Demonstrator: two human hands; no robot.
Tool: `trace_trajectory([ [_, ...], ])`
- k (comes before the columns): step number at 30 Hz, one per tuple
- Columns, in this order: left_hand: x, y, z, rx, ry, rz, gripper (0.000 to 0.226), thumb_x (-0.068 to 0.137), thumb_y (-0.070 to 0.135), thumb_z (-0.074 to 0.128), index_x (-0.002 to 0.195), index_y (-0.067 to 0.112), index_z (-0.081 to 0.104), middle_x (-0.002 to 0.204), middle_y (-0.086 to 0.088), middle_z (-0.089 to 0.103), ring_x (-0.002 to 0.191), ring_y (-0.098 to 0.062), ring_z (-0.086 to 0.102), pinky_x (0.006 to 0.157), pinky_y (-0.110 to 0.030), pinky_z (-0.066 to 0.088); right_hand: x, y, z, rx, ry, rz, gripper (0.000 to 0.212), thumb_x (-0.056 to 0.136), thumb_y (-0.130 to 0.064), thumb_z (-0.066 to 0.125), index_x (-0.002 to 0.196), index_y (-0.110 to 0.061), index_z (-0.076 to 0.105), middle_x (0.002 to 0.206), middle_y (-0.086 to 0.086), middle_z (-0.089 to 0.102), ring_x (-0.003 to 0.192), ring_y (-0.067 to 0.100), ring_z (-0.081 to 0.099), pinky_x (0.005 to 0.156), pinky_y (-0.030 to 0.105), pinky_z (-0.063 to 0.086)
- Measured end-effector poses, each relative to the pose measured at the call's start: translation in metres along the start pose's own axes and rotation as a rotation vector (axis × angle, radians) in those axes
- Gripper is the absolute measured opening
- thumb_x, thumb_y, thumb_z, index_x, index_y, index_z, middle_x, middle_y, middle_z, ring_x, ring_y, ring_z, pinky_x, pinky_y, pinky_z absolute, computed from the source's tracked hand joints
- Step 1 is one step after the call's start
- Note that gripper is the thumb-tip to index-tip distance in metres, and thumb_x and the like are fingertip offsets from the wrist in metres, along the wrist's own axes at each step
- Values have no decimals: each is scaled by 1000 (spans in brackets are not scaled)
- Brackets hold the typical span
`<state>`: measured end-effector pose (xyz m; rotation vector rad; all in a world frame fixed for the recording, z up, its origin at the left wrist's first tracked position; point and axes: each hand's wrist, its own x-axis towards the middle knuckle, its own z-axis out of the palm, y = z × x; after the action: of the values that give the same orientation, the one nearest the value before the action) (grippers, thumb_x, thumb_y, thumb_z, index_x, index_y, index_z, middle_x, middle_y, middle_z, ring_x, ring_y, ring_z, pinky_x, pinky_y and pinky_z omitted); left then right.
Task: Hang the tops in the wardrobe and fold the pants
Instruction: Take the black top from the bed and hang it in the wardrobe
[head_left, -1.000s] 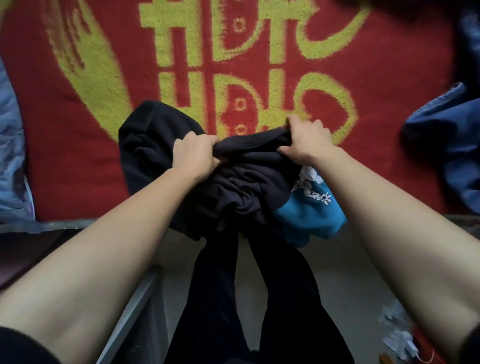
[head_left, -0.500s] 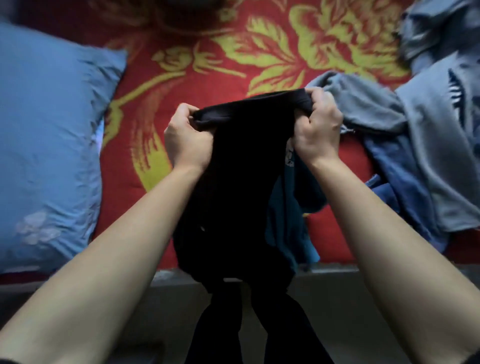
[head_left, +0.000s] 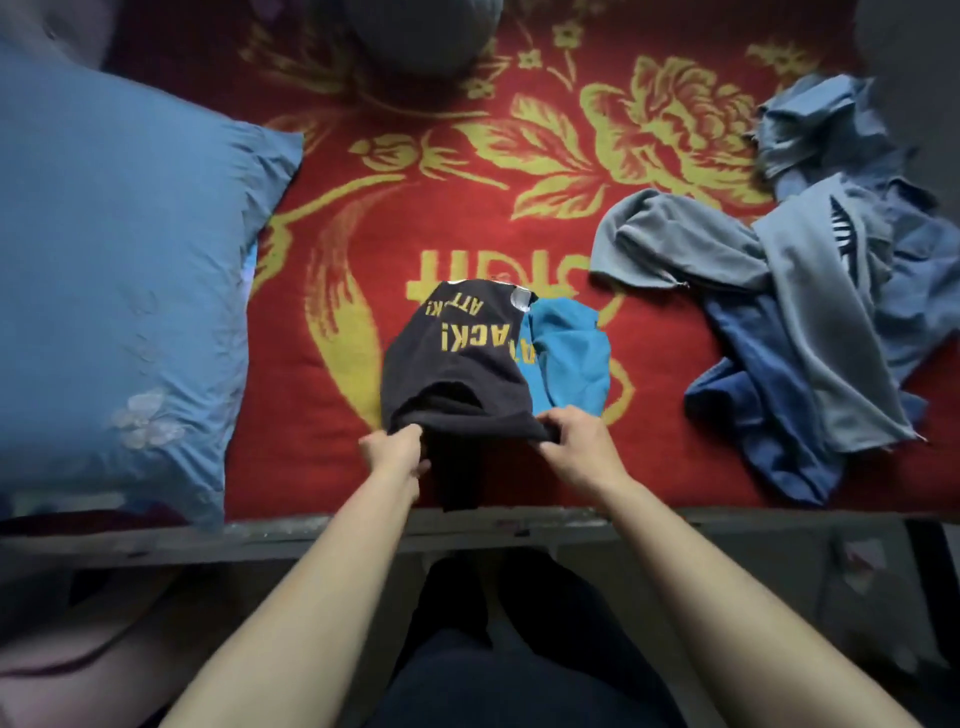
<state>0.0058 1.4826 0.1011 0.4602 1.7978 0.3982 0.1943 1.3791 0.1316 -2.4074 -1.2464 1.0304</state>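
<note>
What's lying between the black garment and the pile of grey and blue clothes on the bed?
A teal garment lies against the black garment; beyond it, only bare red blanket up to the pile, as the head view shows.

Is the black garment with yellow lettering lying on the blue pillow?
No, the black garment lies on the red blanket, clear of the blue pillow at its left.

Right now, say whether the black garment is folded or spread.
Bunched, not spread: black garment rumpled on blanket, left hand and right hand gripping its edge.
</note>
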Motion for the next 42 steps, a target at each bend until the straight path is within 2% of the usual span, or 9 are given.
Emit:
trace_trajectory([
  [5, -10, -44, -19, 186, -295, -384, 67, 98, 58, 34, 132, 2, 50, 119, -16, 63, 103, -31, 61, 82, -41, 46, -30, 1, 27, -33, -79, -50, 33, 84, -18, 66, 114, -30, 71, 100, 0, 64, 100, 19, 60, 84, 27, 43],
  [10, -30, -48, -15, 363, -492, -396, 83, 78, 83, 38, 108, 10, 63, 93, -4, 65, 80, -18, 59, 72, -32, 46, -46, -8, 30, 83, -118, -134, 30, 78, -11, 69, 104, -26, 74, 97, -13, 73, 91, -1, 65, 82, 17, 49],
  [15, -53, -45, -21, 257, -493, -416, 30, 94, 41, 58, 73, 20, 54, 63, 6, 52, 64, -8, 49, 59, -23, 39, -54, -10, 19, 148, -288, -217, 18, 75, -11, 76, 85, -26, 73, 79, -15, 72, 79, -7, 65, 71, 9, 49],
  [19, -71, -46, -18, -52, -283, -255, 10, 99, 14, 53, 96, 7, 60, 80, -10, 62, 69, -20, 58, 54, -29, 50, -49, -12, -1, 167, -353, -265, 13, 75, -13, 76, 80, -23, 70, 79, -7, 73, 77, 4, 68, 74, 20, 53],
  [23, -94, -53, -18, -314, -96, -86, 10, 99, 5, 50, 101, 4, 60, 115, -23, 61, 106, -33, 58, 96, -54, 46, -29, -16, -18, 103, -389, -328, 17, 82, -14, 68, 91, -28, 65, 82, -9, 69, 78, 5, 65, 75, 21, 49],
  [28, -125, -67, -45, -608, -170, -2, 25, 87, -5, 64, 82, 14, 50, 81, -12, 65, 70, -23, 64, 80, -45, 52, 5, -42, -18, 13, -302, -458, 17, 92, -16, 57, 101, -25, 68, 94, -4, 70, 84, 12, 66, 80, 28, 51],
  [33, -186, -80, -73, -457, -26, 295, 34, 73, -13, 74, 79, 13, 53, 77, -2, 55, 70, -9, 54, 69, -20, 47, -10, -112, 3, -141, -374, -748, 23, 96, -26, 55, 115, -27, 68, 104, 1, 62, 100, 20, 60, 86, 27, 43],
  [36, -231, -81, -107, -399, -31, 486, 39, 70, -12, 78, 72, 17, 52, 79, 0, 61, 73, -4, 59, 74, -18, 49, -43, -163, 15, -339, -619, -940, 25, 93, -36, 60, 113, -29, 72, 112, 0, 70, 105, 18, 61, 86, 24, 40],
  [42, -329, -102, -211, -333, 137, 728, 44, 74, -16, 72, 67, 18, 44, 79, 5, 65, 81, -6, 60, 79, -23, 50, -157, -228, 37, -492, -1288, -539, 25, 95, -31, 49, 84, -16, 64, 77, 0, 68, 68, 12, 64, 70, 27, 51],
])
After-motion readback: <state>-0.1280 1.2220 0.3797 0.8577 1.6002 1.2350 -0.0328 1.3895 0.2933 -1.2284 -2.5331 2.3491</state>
